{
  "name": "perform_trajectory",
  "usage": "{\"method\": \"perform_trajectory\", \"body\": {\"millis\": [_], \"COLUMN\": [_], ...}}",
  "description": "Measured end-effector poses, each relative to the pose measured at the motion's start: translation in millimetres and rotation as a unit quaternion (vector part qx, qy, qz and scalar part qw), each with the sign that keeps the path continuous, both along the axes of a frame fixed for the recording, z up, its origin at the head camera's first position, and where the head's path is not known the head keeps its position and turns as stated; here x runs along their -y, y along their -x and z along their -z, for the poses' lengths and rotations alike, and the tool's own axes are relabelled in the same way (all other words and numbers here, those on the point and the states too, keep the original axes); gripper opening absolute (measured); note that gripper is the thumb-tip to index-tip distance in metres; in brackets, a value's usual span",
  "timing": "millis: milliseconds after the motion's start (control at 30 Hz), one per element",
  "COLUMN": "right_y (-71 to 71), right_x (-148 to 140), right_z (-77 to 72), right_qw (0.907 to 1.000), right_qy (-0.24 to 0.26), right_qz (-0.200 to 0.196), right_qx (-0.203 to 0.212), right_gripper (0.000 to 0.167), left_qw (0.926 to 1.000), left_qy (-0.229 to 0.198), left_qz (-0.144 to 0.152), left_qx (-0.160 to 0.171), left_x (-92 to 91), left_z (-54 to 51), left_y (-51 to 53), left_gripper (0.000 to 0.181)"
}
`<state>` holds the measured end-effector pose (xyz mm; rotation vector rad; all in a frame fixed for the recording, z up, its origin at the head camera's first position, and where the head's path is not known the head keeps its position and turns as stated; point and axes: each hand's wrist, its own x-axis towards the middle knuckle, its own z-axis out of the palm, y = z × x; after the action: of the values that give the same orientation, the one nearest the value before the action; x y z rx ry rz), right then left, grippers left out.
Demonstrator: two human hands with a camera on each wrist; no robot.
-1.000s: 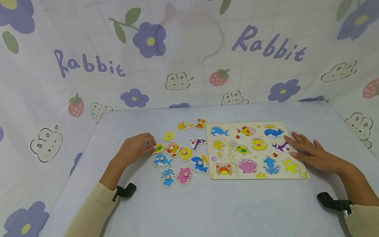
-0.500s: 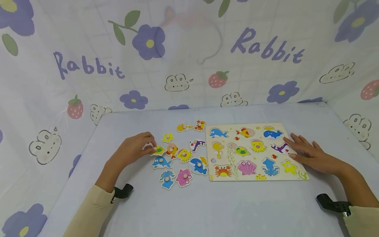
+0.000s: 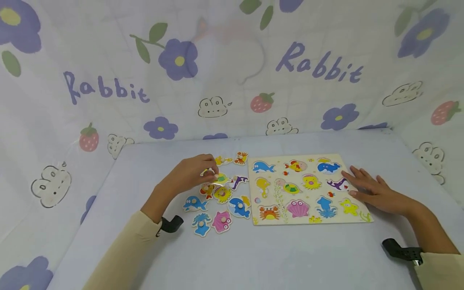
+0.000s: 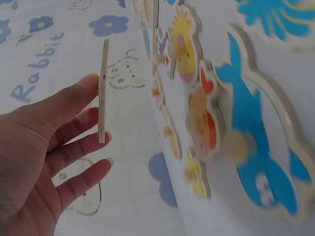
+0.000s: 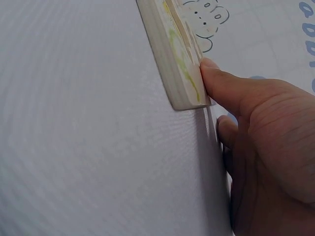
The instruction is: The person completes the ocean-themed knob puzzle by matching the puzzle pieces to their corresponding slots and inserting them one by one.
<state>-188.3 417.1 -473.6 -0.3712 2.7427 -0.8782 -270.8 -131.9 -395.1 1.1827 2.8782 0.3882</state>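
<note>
Between thumb and fingers, my left hand (image 3: 190,174) holds a green and yellow turtle puzzle piece (image 3: 220,179), lifted above several loose pieces. The left wrist view shows the turtle piece (image 4: 103,93) edge-on, pinched near the thumb tip. My right hand (image 3: 380,192) rests at the right edge of a wooden sea-animal puzzle board (image 3: 348,219), fingers extended. In the right wrist view its thumb (image 5: 221,81) touches the board's edge. On the board, a printed turtle (image 3: 291,188) shows left of centre.
Loose knobbed pieces lie left of the board, among them a blue dolphin (image 3: 194,203), a whale (image 3: 239,207), a pink shell (image 3: 221,222), a squid (image 3: 201,224) and a crab (image 3: 241,158). A patterned curtain (image 3: 232,80) hangs behind the table.
My left hand has picked up the turtle piece and moved right with it, over the other loose pieces. The right hand has stayed at the board's edge. The head view has shifted slightly.
</note>
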Motion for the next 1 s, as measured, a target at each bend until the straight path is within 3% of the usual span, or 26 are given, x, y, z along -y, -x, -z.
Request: {"method": "perform_trajectory", "body": {"millis": [167, 433, 667, 1000], "right_y": [0.2, -0.8, 0.6, -0.3], "right_x": [2.0, 3.1, 4.7, 1.4], "right_z": [3.1, 2.0, 1.6, 1.6], "right_qw": [1.0000, 1.0000, 0.9998, 0.9996], "right_qy": [-0.004, -0.008, -0.017, -0.026], "right_qz": [-0.003, -0.004, -0.004, 0.001], "right_qx": [0.001, -0.001, -0.008, -0.013], "right_gripper": [0.071, 0.071, 0.070, 0.070], "left_qw": [0.9994, 0.9965, 0.9933, 0.9889], "left_qy": [0.010, 0.016, 0.011, 0.030], "left_qz": [0.008, 0.061, 0.105, 0.139], "left_qx": [0.033, 0.055, 0.046, 0.040], "left_x": [-29.8, -73.0, -98.8, -137.4], "left_z": [7.9, 19.9, 29.7, 29.0], "left_y": [7.4, 14.2, 19.2, 23.3], "left_gripper": [0.015, 0.018, 0.017, 0.019]}}
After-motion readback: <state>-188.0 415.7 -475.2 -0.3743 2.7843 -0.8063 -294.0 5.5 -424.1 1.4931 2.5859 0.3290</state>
